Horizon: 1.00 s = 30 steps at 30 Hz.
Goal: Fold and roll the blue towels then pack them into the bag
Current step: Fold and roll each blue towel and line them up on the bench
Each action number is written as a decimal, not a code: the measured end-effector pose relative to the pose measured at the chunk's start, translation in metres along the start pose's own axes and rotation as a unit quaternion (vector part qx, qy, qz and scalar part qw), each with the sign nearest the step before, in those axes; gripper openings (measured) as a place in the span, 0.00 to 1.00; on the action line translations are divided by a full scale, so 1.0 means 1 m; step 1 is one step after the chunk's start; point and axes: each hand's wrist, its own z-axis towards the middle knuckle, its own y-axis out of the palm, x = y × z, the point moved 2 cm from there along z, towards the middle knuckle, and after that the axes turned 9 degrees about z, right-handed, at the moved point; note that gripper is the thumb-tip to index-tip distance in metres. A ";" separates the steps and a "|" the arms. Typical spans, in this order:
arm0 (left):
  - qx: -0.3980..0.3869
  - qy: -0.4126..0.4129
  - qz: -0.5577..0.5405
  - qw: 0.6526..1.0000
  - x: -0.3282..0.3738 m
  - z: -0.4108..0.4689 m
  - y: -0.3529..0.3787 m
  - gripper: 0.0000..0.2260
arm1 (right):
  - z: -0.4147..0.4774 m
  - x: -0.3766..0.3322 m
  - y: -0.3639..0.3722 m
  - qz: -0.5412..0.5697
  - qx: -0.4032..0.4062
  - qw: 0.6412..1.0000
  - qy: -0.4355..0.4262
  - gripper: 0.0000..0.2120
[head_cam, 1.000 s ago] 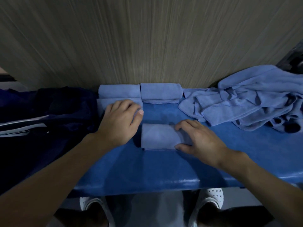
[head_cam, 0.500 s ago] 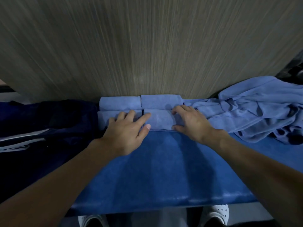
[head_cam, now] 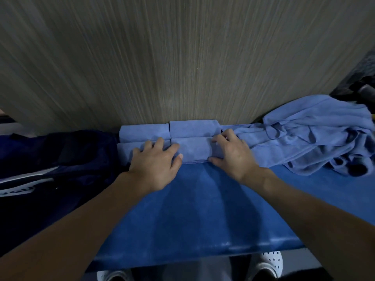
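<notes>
Four rolled blue towels lie in two rows against the wall. The back row holds a left roll (head_cam: 144, 131) and a right roll (head_cam: 194, 128). My right hand (head_cam: 231, 155) grips the right end of the front right roll (head_cam: 192, 150), thumb at its near edge and fingers over its top. My left hand (head_cam: 156, 167) rests flat on the front left roll (head_cam: 125, 148), its thumb touching the front right roll. A heap of loose blue towels (head_cam: 314, 134) sits at the right. The dark navy bag (head_cam: 60, 159) lies at the left, touching the rolls.
The rolls, the heap and the bag sit on a blue padded surface (head_cam: 203, 209) whose front edge is near my body. A wood-grain wall (head_cam: 182, 67) rises directly behind the rolls. My white shoes (head_cam: 269, 262) show below the edge.
My right hand moved the rolled towel from the middle of the surface back into the front row beside the other roll. My left hand stayed on the front left roll.
</notes>
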 end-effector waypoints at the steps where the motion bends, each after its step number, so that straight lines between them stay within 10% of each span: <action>1: 0.009 0.000 0.004 1.000 0.002 0.002 -0.004 0.21 | -0.003 0.003 -0.006 -0.017 -0.001 1.000 0.003 0.23; 15: 0.118 0.137 -0.040 0.983 0.161 0.049 -0.077 0.14 | -0.099 0.154 -0.137 -0.258 0.087 0.939 0.212 0.13; 30: 0.108 0.236 -0.083 0.962 0.278 0.080 -0.092 0.13 | -0.103 0.213 -0.161 -0.199 0.046 0.956 0.211 0.23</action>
